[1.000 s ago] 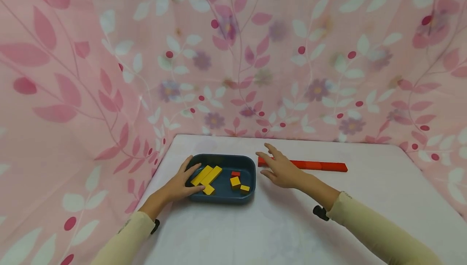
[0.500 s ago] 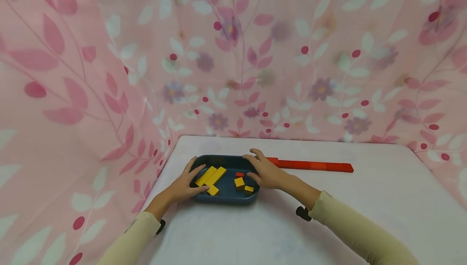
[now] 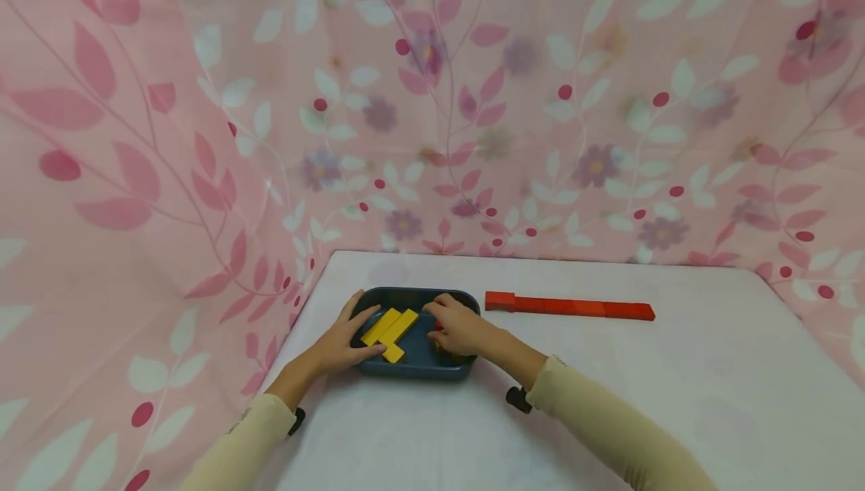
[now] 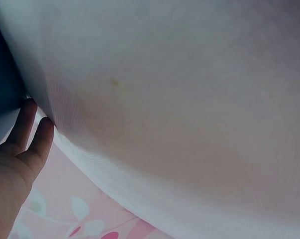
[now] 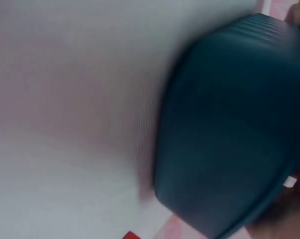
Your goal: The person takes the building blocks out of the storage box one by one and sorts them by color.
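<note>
A dark blue tray (image 3: 412, 372) stands at the left of the table. My left hand (image 3: 336, 344) grips its left end, thumb and a finger over the rim; in the left wrist view two fingers (image 4: 38, 147) lie along the outer wall. Inside, near that hand, lie two long yellow blocks (image 3: 390, 326) and a short yellow block (image 3: 394, 353). My right hand (image 3: 461, 328) reaches down into the tray's right end, fingers bent over a small red block (image 3: 438, 324). It mostly covers the small yellow blocks there. I cannot tell whether it pinches one.
To the right of the tray, red blocks (image 3: 561, 306) lie end to end in a row, with a taller red block (image 3: 499, 301) at its left end. The white-covered table (image 3: 574, 371) meets a pink floral cloth (image 3: 507, 138) behind and at the left.
My right hand has moved left from beside the red row, over the tray's right rim and down into the tray, uncovering the row's left end. The left hand stays at the tray.
</note>
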Demonstrator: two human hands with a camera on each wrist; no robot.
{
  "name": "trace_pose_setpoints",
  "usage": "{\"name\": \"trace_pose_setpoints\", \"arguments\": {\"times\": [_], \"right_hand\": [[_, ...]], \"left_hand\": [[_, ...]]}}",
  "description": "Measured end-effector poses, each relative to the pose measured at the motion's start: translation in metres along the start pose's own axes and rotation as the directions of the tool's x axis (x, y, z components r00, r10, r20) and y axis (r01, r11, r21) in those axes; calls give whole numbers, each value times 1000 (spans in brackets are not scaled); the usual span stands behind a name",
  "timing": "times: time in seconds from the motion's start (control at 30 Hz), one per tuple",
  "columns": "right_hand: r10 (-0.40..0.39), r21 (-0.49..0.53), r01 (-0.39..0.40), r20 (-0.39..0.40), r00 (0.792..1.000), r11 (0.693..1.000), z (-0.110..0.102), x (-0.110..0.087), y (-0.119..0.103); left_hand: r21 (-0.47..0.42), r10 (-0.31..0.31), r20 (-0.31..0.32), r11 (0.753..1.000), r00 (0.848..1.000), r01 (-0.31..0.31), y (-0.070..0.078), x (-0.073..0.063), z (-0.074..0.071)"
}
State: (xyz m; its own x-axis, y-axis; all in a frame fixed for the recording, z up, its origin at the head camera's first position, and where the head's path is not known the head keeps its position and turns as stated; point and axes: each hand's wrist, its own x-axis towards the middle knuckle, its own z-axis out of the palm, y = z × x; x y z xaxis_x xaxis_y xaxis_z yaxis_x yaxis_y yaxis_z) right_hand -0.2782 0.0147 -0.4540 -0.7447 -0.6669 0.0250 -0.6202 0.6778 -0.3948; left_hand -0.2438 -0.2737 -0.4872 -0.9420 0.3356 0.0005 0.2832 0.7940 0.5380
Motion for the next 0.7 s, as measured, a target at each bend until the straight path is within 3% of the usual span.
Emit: {"name": "trace_pose_setpoints", "arguments": {"times": [0.17, 0.27, 0.33, 0.5, 0.7], "right_hand": [[70, -189, -88, -100, 993, 978, 17, 10, 0], [119, -196, -136, -95, 988, 971, 24, 14, 3], [147, -173, -153, -48, 988, 973, 27, 15, 4], [111, -89, -108, 28, 993, 990, 26, 22, 3], [36, -110, -35, 6, 999, 993, 26, 28, -4]], "left_hand": [[-13, 2, -18, 1000, 1000, -3, -1, -3, 3], [-17, -9, -13, 1000, 1000, 9, -1, -3, 4], [-13, -20, 10, 1000, 1000, 21, -1, -3, 4], [-7, -27, 3, 1000, 1000, 27, 0, -1, 3], [-19, -26, -10, 999, 1000, 26, 0, 3, -1]]}}
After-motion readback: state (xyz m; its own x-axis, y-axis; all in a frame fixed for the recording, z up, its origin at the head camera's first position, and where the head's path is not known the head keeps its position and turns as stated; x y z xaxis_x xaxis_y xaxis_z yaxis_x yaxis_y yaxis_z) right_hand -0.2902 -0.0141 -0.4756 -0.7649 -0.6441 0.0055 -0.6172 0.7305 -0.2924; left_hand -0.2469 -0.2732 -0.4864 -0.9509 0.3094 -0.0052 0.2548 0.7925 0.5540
